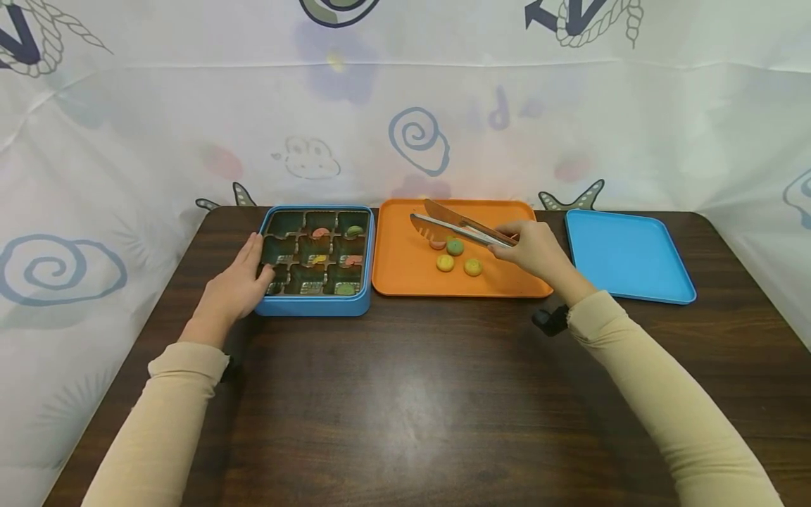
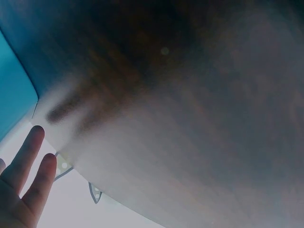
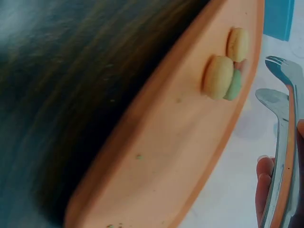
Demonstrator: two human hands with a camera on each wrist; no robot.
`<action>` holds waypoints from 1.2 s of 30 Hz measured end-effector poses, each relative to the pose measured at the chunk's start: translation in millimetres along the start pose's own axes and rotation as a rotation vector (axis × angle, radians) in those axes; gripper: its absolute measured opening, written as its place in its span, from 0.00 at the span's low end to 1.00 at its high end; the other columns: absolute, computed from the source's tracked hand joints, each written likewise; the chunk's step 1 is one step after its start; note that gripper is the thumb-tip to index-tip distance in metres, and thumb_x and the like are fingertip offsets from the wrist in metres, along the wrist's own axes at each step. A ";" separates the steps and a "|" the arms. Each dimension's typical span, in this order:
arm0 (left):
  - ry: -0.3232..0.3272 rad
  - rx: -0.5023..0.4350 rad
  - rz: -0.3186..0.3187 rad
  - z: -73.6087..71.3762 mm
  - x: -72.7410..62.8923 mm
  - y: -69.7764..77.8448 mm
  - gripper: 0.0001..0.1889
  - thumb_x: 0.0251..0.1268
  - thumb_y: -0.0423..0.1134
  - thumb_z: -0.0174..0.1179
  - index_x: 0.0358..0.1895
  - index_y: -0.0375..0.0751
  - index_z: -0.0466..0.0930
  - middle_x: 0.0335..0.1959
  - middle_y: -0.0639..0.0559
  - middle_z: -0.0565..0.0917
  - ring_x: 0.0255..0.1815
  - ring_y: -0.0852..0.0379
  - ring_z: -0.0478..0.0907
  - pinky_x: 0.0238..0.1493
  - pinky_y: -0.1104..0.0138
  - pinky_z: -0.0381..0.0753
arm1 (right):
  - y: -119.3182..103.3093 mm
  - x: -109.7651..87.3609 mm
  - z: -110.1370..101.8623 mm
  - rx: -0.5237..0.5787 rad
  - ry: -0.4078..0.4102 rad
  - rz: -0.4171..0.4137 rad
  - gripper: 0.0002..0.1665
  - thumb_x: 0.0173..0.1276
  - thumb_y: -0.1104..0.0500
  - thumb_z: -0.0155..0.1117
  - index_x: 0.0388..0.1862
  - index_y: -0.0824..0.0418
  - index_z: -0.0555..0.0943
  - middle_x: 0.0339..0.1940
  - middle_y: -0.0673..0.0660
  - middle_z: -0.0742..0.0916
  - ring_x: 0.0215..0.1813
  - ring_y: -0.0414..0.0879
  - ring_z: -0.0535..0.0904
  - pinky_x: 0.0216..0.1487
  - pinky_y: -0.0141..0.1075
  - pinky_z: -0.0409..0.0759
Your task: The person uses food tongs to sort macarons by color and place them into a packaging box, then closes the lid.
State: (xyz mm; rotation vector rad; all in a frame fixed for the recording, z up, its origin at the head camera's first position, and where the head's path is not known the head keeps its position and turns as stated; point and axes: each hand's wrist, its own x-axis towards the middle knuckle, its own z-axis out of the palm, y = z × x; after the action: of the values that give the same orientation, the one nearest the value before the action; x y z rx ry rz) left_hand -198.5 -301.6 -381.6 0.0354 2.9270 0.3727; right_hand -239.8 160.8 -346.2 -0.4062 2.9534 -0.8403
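Observation:
My right hand (image 1: 535, 250) grips metal serving tongs (image 1: 465, 229), one end a fork and the other a spoon, apart with nothing between them. They hang over the orange tray (image 1: 405, 278). Below lie a green macaron (image 1: 455, 247), a pink macaron (image 1: 437, 244) partly behind the tongs, and two yellow macarons (image 1: 445, 263). On the left, my left hand (image 1: 234, 285) rests against the side of a blue box (image 1: 317, 306), thumb at its rim; two straight fingers (image 2: 29, 159) show in the left wrist view. Macarons in pink, green and yellow sit in several compartments of its dark insert.
A blue tray (image 1: 633, 257) lies at the right, beyond my right forearm. The box, orange tray and blue tray stand in a row along the far side of the dark wooden table (image 1: 405, 394). A patterned white cloth (image 1: 355, 127) hangs behind it.

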 end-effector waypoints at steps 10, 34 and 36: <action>-0.001 0.000 -0.003 0.2 -0.4 1.3 0.36 0.75 0.53 0.26 0.76 0.40 0.24 0.78 0.40 0.31 0.72 0.28 0.54 0.58 0.35 0.66 | 7.9 0.5 5.8 -0.026 -0.028 0.026 0.26 0.66 0.56 0.62 0.60 0.67 0.77 0.53 0.70 0.83 0.41 0.57 0.82 0.33 0.39 0.76; -0.007 0.002 -0.005 -0.4 0.8 -0.7 0.36 0.75 0.54 0.25 0.75 0.41 0.23 0.78 0.41 0.30 0.72 0.28 0.53 0.61 0.33 0.63 | 8.2 3.7 11.6 -0.001 -0.071 0.096 0.23 0.67 0.57 0.61 0.58 0.66 0.79 0.53 0.68 0.84 0.45 0.56 0.80 0.39 0.40 0.77; -0.007 -0.001 -0.007 0.0 1.3 -1.3 0.36 0.75 0.54 0.25 0.75 0.41 0.23 0.78 0.40 0.30 0.73 0.28 0.52 0.62 0.33 0.62 | 7.9 3.2 12.0 -0.001 -0.064 0.094 0.23 0.67 0.57 0.61 0.58 0.66 0.79 0.53 0.68 0.84 0.44 0.56 0.80 0.37 0.38 0.75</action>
State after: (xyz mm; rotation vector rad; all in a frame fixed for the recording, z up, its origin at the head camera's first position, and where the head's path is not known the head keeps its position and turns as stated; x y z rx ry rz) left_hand -199.8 -302.8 -382.1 0.0265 2.9196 0.3718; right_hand -243.4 160.3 -360.5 -0.2862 2.8888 -0.8002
